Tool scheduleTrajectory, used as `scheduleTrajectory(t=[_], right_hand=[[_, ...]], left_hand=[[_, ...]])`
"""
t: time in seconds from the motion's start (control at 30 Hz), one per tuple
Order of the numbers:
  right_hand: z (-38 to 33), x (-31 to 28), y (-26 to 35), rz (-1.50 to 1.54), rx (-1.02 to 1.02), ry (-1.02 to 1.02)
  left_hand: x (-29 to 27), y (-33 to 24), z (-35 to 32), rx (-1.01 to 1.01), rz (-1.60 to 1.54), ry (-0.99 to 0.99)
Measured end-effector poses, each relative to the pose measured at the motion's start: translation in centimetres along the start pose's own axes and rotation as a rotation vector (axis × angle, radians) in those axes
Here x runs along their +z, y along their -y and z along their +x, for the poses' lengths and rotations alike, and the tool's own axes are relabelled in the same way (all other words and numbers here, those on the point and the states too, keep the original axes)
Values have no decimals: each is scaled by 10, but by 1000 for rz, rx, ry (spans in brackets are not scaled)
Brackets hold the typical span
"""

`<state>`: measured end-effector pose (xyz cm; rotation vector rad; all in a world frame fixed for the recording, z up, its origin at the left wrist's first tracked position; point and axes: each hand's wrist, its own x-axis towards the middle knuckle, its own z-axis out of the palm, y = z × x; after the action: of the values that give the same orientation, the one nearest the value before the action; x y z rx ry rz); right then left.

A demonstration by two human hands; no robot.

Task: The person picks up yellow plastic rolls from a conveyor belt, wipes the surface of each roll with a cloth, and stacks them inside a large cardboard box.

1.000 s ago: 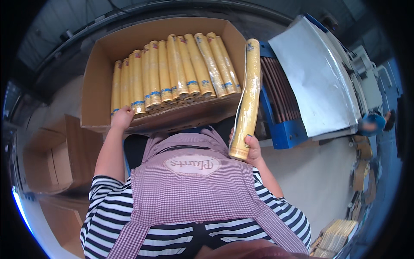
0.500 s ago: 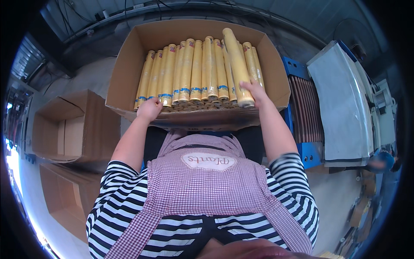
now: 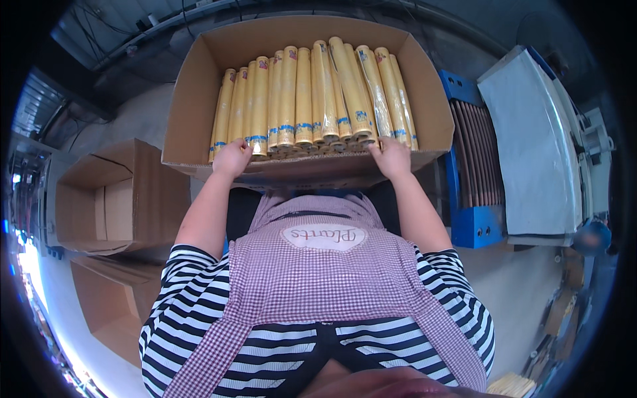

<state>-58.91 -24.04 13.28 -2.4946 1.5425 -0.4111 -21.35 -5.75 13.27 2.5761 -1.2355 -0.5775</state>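
Note:
In front of me stands a large open cardboard box [image 3: 192,106], holding a row of long yellow wrapped rolls [image 3: 285,99] with blue bands near their lower ends. The near ends of more rolls show beneath that top row. At the box's near left rim is my left hand [image 3: 232,159], its fingers curled over the edge beside the leftmost rolls. My right hand [image 3: 393,159] is at the near right rim, thumb and fingers apart against the lower ends of the right-hand rolls. No roll is lifted in either hand. Both sets of fingertips are partly hidden.
Two open cardboard boxes stand at my left, one farther off [image 3: 136,199] and one nearer [image 3: 106,298]. To the right is a blue frame [image 3: 478,225] with dark ribbed bars, beside a surface under a pale sheet [image 3: 531,146]. Cables run along the far wall.
The roll that my right hand held tilted above the others now lies in the row, and that hand has let go of it. My left hand stays near the same rim.

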Motion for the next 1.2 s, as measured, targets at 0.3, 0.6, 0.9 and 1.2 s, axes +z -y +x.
scheduleTrajectory(t=[0.3,0.6,0.9,1.2], right_hand=[[-39,18,-51,50,-290,-286],[-46,23,-48,-69,-210,-219],[-53,23,-49,-33,-218,-240],[-55,22,-49,-16,-208,-233]], left_hand=[[6,7,-1,16,22,13],[12,13,-15,16,27,-7],[11,12,-20,23,44,-34],[10,10,-23,25,34,-23]])
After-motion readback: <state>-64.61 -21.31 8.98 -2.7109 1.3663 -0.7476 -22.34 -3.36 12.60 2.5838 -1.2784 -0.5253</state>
